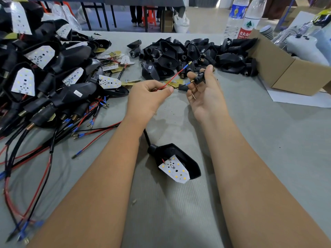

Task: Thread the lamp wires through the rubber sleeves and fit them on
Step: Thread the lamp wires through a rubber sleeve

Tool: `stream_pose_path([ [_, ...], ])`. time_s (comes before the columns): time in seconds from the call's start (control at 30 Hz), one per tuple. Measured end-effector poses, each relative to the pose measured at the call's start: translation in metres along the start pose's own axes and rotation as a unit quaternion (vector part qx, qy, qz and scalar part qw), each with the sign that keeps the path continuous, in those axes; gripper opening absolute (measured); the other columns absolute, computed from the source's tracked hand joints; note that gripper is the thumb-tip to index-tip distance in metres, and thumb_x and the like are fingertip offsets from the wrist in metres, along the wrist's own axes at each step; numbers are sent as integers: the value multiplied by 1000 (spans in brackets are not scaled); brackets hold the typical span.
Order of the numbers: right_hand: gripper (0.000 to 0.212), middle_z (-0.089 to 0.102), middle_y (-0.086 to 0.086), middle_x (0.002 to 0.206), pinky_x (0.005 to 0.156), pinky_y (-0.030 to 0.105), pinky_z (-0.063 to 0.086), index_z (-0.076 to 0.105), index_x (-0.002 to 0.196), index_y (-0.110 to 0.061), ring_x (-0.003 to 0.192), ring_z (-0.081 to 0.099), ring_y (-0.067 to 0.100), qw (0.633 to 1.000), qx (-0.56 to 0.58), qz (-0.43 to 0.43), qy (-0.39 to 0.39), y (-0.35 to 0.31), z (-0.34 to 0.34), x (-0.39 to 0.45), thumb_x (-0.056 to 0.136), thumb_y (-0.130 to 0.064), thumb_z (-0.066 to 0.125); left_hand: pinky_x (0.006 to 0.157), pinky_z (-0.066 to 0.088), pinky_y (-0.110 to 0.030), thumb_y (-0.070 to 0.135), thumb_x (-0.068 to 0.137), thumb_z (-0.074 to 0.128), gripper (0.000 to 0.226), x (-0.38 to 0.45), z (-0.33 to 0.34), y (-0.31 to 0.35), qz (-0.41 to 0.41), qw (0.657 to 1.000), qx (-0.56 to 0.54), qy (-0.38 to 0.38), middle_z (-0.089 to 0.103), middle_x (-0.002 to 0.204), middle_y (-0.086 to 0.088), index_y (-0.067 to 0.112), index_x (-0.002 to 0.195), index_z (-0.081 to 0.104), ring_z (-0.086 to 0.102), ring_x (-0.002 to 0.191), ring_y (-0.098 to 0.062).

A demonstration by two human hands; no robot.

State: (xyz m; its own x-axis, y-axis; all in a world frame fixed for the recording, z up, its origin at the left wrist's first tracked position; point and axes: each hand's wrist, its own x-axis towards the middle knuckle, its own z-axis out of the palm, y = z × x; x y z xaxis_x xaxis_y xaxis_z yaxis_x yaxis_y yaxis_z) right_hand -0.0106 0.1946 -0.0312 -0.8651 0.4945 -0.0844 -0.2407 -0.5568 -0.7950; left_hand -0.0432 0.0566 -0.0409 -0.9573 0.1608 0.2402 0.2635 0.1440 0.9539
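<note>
My left hand pinches a red lamp wire whose blue-and-brass tip points up and to the right. My right hand holds a small black rubber sleeve between thumb and fingers, with a second wire's blue-and-brass tip right at the sleeve's left opening. Between my forearms a black lamp housing with a white LED board lies on the grey table. Its black cable runs up under my left wrist.
A heap of wired lamps with loose red and black leads fills the left side. A pile of black housings lies behind my hands. A cardboard box and two water bottles stand at the right rear.
</note>
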Motion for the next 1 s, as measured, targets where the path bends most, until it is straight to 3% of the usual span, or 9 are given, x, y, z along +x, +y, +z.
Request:
stream_pose_path([
  [0.1,25,74,-4,74,56,17,47,53,102,-20,54,58,5,1000,8,20,-1,0,-1,2,100,-43,48,55,38,-21,23,81,78,9,-1,0,1,4,1000,-3,-13,59,66,-4,15,78,75,47,59,-11],
  [0.23,54,73,-4,71,54,16,46,50,135,-2,50,57,3,999,16,33,1,1,-2,4,101,-43,45,55,37,-20,20,80,78,8,-2,0,3,3,999,-21,-25,57,65,-3,18,74,74,45,59,-11],
  [0.3,56,73,-4,71,54,16,46,48,138,0,50,57,3,999,19,33,2,1,-3,4,101,-42,46,56,38,-21,21,80,79,8,-2,0,2,4,999,-20,-28,58,65,-3,18,74,74,46,60,-11],
  [0.53,56,74,-4,73,54,16,47,48,137,1,50,58,2,999,19,30,-5,2,-3,4,101,-42,46,61,37,-26,23,81,78,9,-2,0,1,-2,999,-32,-24,57,66,-5,15,77,75,46,63,-15],
  [0.73,24,75,-1,83,56,18,45,47,110,-16,55,58,5,1000,14,17,-19,2,-2,5,102,-39,47,56,37,-21,22,80,79,9,0,-1,0,0,999,-27,-18,56,65,-2,19,74,73,44,61,-11],
  [0.87,22,76,0,86,56,18,45,48,109,-18,55,59,5,1000,9,18,-18,0,-2,4,101,-38,48,51,36,-15,19,79,80,10,0,0,0,10,1000,-7,-22,56,62,0,20,72,73,43,55,-7],
  [1.0,17,74,3,90,59,20,45,54,100,-16,60,58,8,998,-43,3,-33,2,0,1,99,-32,54,58,36,-24,20,82,78,9,-1,0,1,6,999,-35,-20,55,67,-5,19,75,73,43,63,-14],
])
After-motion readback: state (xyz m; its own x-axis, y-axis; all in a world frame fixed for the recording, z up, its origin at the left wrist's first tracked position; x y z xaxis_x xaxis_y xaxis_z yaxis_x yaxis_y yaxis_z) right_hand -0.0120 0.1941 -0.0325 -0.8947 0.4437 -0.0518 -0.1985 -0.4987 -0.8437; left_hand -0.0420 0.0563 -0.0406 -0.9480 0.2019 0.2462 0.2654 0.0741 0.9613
